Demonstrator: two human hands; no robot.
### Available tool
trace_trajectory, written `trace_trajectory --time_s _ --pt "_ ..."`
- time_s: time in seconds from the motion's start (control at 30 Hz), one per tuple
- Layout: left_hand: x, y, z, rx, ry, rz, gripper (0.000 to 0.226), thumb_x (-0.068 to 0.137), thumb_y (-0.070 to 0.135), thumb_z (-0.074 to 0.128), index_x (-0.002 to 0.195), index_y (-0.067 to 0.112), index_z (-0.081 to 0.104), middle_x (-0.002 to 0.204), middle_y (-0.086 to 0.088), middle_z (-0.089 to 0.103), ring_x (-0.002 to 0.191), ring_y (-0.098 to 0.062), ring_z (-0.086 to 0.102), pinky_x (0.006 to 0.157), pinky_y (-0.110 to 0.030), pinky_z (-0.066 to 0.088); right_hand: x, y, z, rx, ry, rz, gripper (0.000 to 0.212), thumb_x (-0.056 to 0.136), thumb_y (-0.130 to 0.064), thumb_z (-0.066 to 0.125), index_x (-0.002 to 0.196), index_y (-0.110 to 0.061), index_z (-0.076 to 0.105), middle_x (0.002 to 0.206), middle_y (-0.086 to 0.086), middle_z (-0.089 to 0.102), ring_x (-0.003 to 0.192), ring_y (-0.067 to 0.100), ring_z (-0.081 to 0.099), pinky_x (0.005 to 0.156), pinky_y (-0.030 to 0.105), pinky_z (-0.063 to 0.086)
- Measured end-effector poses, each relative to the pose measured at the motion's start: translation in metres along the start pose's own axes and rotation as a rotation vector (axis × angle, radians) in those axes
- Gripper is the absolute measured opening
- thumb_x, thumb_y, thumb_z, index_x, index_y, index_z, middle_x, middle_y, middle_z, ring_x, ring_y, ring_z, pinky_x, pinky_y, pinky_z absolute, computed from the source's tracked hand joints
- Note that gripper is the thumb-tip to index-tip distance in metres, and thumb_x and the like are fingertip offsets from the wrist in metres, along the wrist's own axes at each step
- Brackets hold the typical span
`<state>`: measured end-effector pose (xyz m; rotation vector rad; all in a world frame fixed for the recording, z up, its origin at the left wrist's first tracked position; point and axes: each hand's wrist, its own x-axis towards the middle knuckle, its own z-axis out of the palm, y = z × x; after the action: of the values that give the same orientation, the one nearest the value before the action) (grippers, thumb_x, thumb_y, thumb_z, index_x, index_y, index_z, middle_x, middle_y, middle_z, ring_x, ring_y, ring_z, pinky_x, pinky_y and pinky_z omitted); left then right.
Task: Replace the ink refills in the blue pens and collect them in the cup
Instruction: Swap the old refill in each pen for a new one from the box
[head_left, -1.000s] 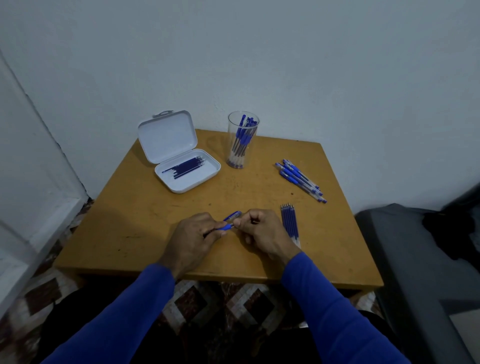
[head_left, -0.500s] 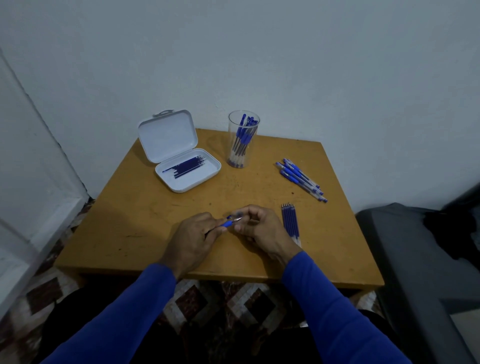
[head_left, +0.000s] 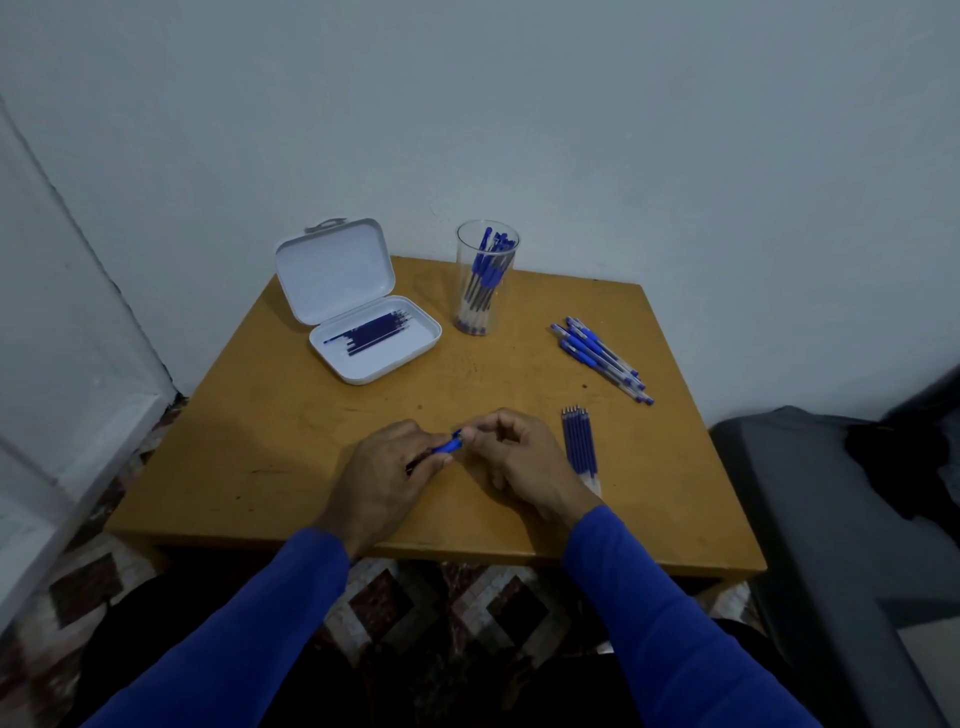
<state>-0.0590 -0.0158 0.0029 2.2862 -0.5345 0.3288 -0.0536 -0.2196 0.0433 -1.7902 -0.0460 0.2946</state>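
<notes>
My left hand (head_left: 387, 475) grips a blue pen (head_left: 448, 446) near the table's front middle; most of its barrel is hidden in the fingers. My right hand (head_left: 517, 457) pinches the pen's blue front end, fingers curled. A clear cup (head_left: 483, 278) with several blue pens stands at the back. Several more blue pens (head_left: 600, 358) lie in a loose pile at the back right. A row of several ink refills (head_left: 581, 444) lies just right of my right hand. An open white case (head_left: 363, 317) at the back left holds several dark refills.
The wooden table (head_left: 291, 431) stands in a corner against a white wall. A dark grey seat (head_left: 841, 519) with a black cloth sits close on the right. Patterned floor tiles show below the table's front edge.
The pen's blue tip piece, apart from the barrel a second ago, now sits against it between my fingertips. Both hands stayed in place.
</notes>
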Motion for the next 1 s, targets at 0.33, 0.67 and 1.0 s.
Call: trace_trajectory --time_s 0.33,0.67,1.0 --pt "0.000 0.000 0.000 -0.006 -0.005 -0.026 0.027 0.094 0.028 0.070 0.120 0.020 0.073 0.089 0.015 0.060 0.077 0.000 0.057 0.064 -0.012 0.040 0.001 0.000 -0.001 0.011 -0.009 -0.022 0.022 0.097 -0.013 0.065 0.118 -0.020 0.066 0.092 0.009 0.065 0.058 0.008 0.053 0.053 0.023 0.048" --pt "0.000 0.000 -0.001 -0.002 -0.015 -0.021 0.026 0.093 0.029 0.070 0.118 0.021 0.074 0.088 0.013 0.062 0.078 -0.002 0.057 0.066 -0.015 0.044 -0.001 0.002 0.000 -0.057 0.016 -0.026 0.010 0.100 -0.015 0.062 0.102 -0.018 0.071 0.087 -0.001 0.062 0.064 0.010 0.052 0.056 0.023 0.047" --pt "0.001 0.003 -0.003 -0.018 0.003 -0.030 0.026 0.094 0.028 0.069 0.118 0.020 0.074 0.086 0.013 0.061 0.076 -0.001 0.056 0.064 -0.012 0.043 -0.004 0.002 -0.004 0.178 0.183 0.075 0.012 0.099 -0.012 0.064 0.106 -0.016 0.073 0.080 0.001 0.061 0.053 0.009 0.049 0.042 0.025 0.038"
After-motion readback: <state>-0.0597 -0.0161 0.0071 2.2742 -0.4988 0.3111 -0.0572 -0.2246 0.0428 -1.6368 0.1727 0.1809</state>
